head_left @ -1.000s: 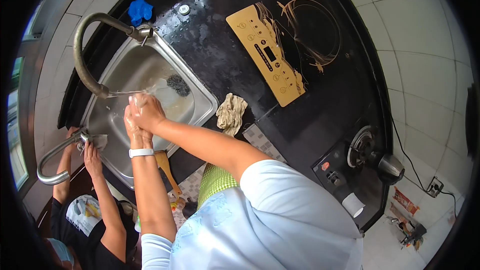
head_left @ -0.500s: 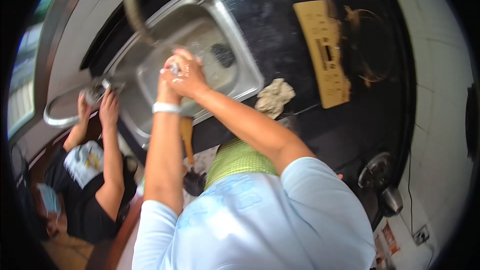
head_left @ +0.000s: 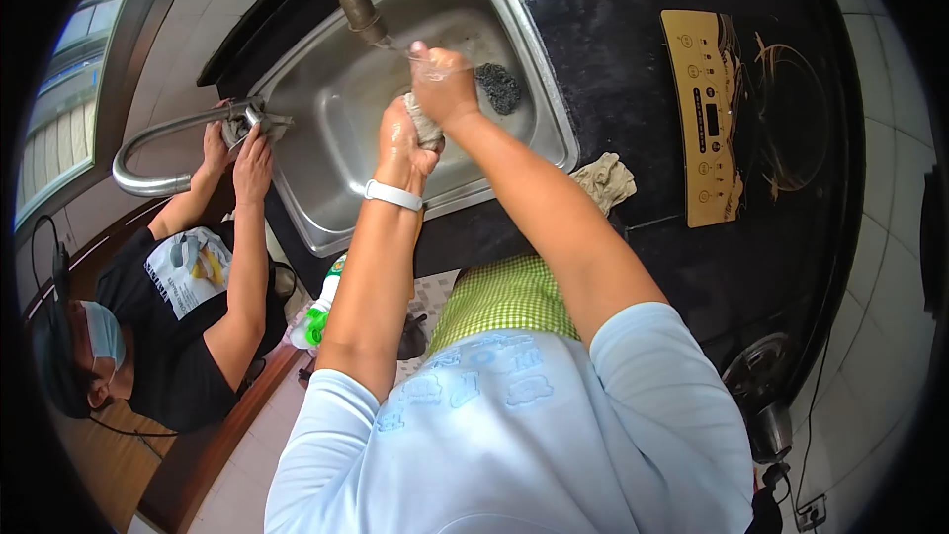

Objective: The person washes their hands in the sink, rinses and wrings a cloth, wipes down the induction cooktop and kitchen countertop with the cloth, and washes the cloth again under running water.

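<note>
My left hand (head_left: 398,138), with a white band at its wrist, is closed around a wet beige cloth (head_left: 423,123) above the sink (head_left: 336,143). Just beyond it, my right hand (head_left: 444,87) is curled under water from the near tap (head_left: 358,10). The cloth reaches up to the edge of this hand; what its fingers hold, if anything, is hidden. A dark scouring pad (head_left: 498,88) lies in the basin, right of my right hand. Another crumpled beige cloth (head_left: 605,182) rests on the counter by the sink's corner.
At left, a co-worker's hands (head_left: 237,153) hold a cloth around the base of a curved metal tap (head_left: 148,183). An induction cooker with a gold panel (head_left: 704,119) is set on the black counter (head_left: 613,59). A bottle with a green cap (head_left: 315,324) stands below the sink's edge.
My hands were clasped together and are now one above the other, with the beige cloth showing between them. The camera view has shifted, so the scene sits further right.
</note>
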The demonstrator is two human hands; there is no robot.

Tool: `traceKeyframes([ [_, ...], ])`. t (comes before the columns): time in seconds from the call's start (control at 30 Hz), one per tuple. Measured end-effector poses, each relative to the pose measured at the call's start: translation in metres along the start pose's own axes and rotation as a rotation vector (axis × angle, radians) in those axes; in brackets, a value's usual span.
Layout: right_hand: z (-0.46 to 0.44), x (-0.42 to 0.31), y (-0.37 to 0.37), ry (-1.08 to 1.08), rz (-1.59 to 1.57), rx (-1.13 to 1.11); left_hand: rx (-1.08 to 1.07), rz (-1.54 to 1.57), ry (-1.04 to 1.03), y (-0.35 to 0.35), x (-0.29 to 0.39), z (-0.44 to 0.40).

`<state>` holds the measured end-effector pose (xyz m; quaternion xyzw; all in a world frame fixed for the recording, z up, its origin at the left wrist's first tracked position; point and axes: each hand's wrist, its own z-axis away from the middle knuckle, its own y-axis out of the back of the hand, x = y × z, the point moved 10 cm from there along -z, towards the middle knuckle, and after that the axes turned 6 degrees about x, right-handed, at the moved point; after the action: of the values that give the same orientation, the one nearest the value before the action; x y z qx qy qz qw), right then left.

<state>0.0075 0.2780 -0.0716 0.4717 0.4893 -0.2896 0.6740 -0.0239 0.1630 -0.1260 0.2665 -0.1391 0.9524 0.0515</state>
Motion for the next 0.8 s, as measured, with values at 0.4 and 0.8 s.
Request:
traceKeyframes([
  [0.4, -0.011, 0.118, -0.022, -0.551, -0.431, -0.449, 0.045, 0.184, -0.176, 0.025, 0.051, 0.022],
  [0.8, 0.015, 0.015, -0.023, -0.087, -0.368, -0.908, -0.192, 0.415, -0.063, -0.008, 0.080, 0.025],
])
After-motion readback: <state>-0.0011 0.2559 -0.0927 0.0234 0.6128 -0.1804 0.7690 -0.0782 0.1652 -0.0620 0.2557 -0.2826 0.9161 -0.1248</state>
